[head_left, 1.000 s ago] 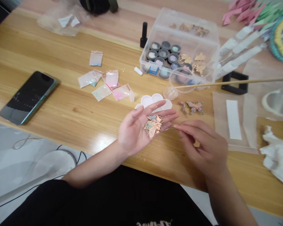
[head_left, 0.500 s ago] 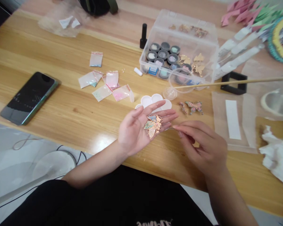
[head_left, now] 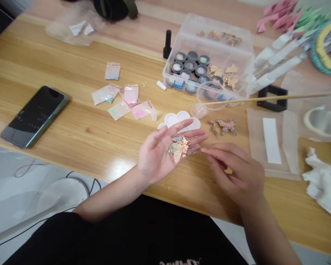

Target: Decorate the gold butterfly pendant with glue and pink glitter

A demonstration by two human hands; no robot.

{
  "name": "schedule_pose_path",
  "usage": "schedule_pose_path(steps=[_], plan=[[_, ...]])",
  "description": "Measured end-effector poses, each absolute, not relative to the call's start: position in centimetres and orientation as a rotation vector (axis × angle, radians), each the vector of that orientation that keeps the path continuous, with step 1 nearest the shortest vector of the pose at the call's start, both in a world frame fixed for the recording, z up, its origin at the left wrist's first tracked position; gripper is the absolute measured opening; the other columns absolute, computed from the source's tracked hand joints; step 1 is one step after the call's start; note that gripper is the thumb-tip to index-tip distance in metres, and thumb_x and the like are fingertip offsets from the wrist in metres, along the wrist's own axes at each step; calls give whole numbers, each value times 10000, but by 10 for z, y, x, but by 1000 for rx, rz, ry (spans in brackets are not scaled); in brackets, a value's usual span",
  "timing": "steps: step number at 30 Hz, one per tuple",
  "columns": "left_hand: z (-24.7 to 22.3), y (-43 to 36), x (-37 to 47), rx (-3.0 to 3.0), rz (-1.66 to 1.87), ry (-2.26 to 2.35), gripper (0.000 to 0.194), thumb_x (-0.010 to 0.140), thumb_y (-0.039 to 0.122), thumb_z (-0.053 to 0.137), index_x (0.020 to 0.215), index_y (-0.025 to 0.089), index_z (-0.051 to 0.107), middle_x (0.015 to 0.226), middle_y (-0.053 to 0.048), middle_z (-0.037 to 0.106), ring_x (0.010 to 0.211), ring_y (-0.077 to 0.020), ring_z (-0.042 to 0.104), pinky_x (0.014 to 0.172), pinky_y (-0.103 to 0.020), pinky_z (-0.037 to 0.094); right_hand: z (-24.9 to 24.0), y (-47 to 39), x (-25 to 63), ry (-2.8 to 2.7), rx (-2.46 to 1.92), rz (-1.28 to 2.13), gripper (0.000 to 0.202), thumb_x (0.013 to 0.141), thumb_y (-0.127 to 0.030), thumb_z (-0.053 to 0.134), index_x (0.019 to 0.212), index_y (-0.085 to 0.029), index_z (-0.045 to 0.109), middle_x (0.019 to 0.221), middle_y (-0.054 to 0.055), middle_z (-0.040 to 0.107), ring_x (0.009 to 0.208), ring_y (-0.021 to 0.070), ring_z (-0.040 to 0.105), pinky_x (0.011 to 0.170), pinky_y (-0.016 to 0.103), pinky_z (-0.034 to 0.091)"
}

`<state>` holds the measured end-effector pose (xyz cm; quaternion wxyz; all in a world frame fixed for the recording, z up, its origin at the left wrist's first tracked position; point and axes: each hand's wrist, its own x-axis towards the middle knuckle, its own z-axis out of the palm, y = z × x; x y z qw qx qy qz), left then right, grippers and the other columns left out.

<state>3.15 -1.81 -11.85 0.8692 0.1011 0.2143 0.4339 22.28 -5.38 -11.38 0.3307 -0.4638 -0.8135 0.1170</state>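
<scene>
My left hand (head_left: 161, 152) lies palm up over the wooden table (head_left: 71, 121), fingers spread, with a gold-framed butterfly charm (head_left: 179, 146) resting on its fingers. My right hand (head_left: 234, 173) is just to the right, thumb and forefinger pinched on a thin needle-like tool (head_left: 199, 150) whose tip points at the charm. Behind my left fingers sits a white flower-shaped palette (head_left: 179, 118). A second coloured butterfly charm (head_left: 226, 126) lies on the table to the right of the palette.
A clear plastic box (head_left: 212, 62) holds small pigment jars and gold charms. Several small zip bags (head_left: 127, 97), a phone (head_left: 34, 116), a black bottle (head_left: 167, 45), a wooden stick (head_left: 267, 98) across a clear cup, paper sheets and crumpled tissue (head_left: 322, 184) surround the hands.
Both hands hold nearly the same pose. My right hand has crept slightly left toward the charm; the view has shifted a little.
</scene>
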Motion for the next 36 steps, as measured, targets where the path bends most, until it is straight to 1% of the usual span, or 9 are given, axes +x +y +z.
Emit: schedule_pose_path(steps=[3,6,9,15,22,26,28,31,36], plan=[[-117,-19,31,214,903,456,453,971,446,430,1256,130,588,1186,-164,746,1336,-323,599,1229,-522,306,-113,-53,223,-2112,-1210,315,271,905,-26,594,1077,-226,656,975,28,742,830,129,712,680,233,582],[-117,-20,31,212,903,466,455,963,451,443,1250,133,598,1183,-166,746,1332,-324,602,1218,-503,325,-112,-54,223,-2108,-1209,314,275,901,-28,593,1071,-232,665,974,31,748,826,139,718,669,242,586],[-117,-20,30,203,893,474,467,948,464,478,1261,141,602,1211,-167,735,1358,-335,577,1224,-496,309,-113,-54,223,-2108,-1221,309,294,908,-32,581,1086,-251,663,963,26,748,800,145,718,663,262,591],[-117,-20,30,189,884,485,480,938,473,488,1271,143,595,1257,-169,713,1427,-343,501,1221,-488,310,-114,-54,223,-2118,-1205,306,297,914,-32,575,1106,-247,644,971,20,742,808,128,705,580,231,547],[-118,-21,30,183,894,478,469,949,460,476,1261,135,606,1211,-167,729,1337,-338,592,1207,-490,327,-114,-54,223,-2112,-1199,286,265,924,-46,574,1093,-232,657,983,33,745,785,127,705,518,224,509],[-117,-20,30,181,900,496,470,952,460,472,1255,130,615,1214,-173,726,1310,-345,613,1218,-514,310,-112,-54,227,-2071,-1247,268,271,917,-56,579,1075,-253,678,957,22,745,766,129,702,555,236,532],[-117,-20,30,176,901,513,474,954,459,463,1260,129,613,1214,-177,726,1303,-346,619,1223,-528,302,-113,-53,231,-2005,-1301,220,247,906,-67,592,1040,-247,695,937,24,744,720,123,685,548,236,527],[-116,-18,28,155,936,553,525,959,458,435,1329,114,577,1221,-186,723,1349,-324,586,1232,-497,305,-119,-50,240,-1918,-1392,118,216,891,-88,606,996,-237,722,927,36,746,672,124,676,552,247,541],[-110,-14,25,109,1012,666,629,964,446,403,1477,87,453,1323,-213,673,1441,-303,493,1203,-474,374,-133,-42,251,-2023,-1431,130,241,898,-97,571,1001,-240,736,940,44,760,797,174,729,680,309,610]])
